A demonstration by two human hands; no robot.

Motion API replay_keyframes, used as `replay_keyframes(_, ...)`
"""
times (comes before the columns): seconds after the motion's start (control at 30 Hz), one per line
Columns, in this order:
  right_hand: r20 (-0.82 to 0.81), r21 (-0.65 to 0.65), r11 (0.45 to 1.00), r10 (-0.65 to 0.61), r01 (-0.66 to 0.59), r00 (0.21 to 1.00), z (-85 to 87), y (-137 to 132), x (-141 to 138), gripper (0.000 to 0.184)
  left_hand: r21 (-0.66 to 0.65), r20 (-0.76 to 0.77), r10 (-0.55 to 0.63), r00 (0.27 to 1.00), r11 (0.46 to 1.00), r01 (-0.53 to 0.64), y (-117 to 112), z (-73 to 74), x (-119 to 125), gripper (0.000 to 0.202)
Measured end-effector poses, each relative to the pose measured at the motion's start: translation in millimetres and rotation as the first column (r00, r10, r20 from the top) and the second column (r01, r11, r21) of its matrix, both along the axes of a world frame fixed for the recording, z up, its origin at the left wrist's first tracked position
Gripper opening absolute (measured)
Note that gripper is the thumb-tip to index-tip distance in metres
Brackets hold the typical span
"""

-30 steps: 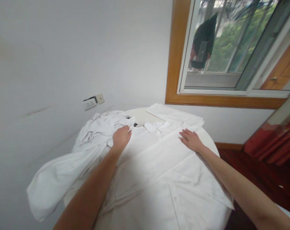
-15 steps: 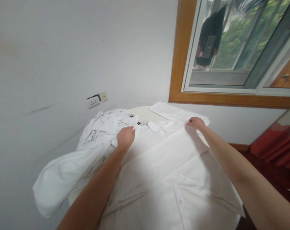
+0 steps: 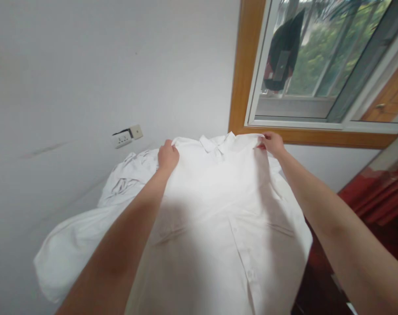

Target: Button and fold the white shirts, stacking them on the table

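A white button-up shirt (image 3: 215, 201) is spread out in front of me, its collar at the far end and its button front towards me. My left hand (image 3: 168, 156) is closed on the shirt's left shoulder. At the other shoulder, my right hand (image 3: 271, 143) pinches the cloth between thumb and fingers. The shirt's upper edge is lifted and stretched between both hands. Left of it lies a heap of crumpled white clothes (image 3: 128, 177), partly hidden behind my left forearm.
A pale wall rises behind the clothes, with a power socket (image 3: 123, 139) on it. To the upper right is a wood-framed window (image 3: 236, 87). A red curtain (image 3: 372, 192) hangs at the right, above a dark red floor (image 3: 317, 280).
Both hands have raised the shirt's shoulder edge, so its collar now stands higher against the wall. The folded upper part has opened out. My left hand has shifted up and slightly left.
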State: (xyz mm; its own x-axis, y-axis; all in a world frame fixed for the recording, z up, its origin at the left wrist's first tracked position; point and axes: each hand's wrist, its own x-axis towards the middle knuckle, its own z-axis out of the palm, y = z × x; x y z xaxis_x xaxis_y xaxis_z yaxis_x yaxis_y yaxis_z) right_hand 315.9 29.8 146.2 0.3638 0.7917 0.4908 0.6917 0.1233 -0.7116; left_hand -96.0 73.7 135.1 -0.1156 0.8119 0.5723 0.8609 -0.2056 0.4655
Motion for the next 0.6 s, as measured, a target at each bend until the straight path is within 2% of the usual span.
replay_keyframes(0.03,-0.129,0.044,0.997,0.062,-0.057,0.990,-3.2,-7.3,-1.3,0.025,0.019,0.066,-0.047,0.997,0.999,0.045,1.1,-0.8,-3.8,0.029)
replay_keyframes(0.1,-0.342,0.114,0.978,0.204,-0.175,0.917,-16.1,-29.9,-2.1,0.034,0.073,0.170,-0.175,0.970,0.984,0.165,-8.0,-7.3,-15.2,0.025)
replay_keyframes(0.17,-0.401,0.140,0.946,0.325,-0.294,0.857,-35.8,-59.9,0.9,0.041,0.097,0.229,-0.312,0.922,0.950,0.297,-30.1,-18.7,-29.9,0.022)
replay_keyframes(0.27,-0.378,0.047,0.910,0.398,-0.412,0.836,-70.4,-105.0,13.7,0.040,0.001,0.258,-0.455,0.852,0.882,0.471,-73.9,-41.7,-53.0,0.021)
replay_keyframes(0.33,-0.229,-0.058,0.914,0.378,-0.400,0.897,-91.9,-127.8,25.3,0.033,-0.091,0.207,-0.513,0.833,0.838,0.538,-100.5,-58.8,-65.9,0.018)
replay_keyframes(0.4,0.015,-0.162,0.935,0.321,-0.315,0.947,-109.4,-143.5,34.9,0.025,-0.137,0.080,-0.600,0.796,0.784,0.605,-120.5,-75.5,-74.8,0.016)
replay_keyframes(0.43,0.144,-0.208,0.942,0.296,-0.264,0.944,-116.3,-149.3,38.0,0.022,-0.161,-0.006,-0.641,0.767,0.758,0.632,-127.9,-82.9,-77.6,0.018)
replay_keyframes(0.5,0.361,-0.271,0.943,0.284,-0.192,0.888,-125.8,-157.8,39.9,0.020,-0.216,-0.179,-0.681,0.710,0.731,0.647,-138.8,-94.7,-80.1,0.024)
replay_keyframes(0.6,0.547,-0.315,0.935,0.319,-0.163,0.774,-129.2,-165.1,35.2,0.025,-0.291,-0.346,-0.655,0.671,0.755,0.587,-148.3,-101.6,-78.3,0.030)
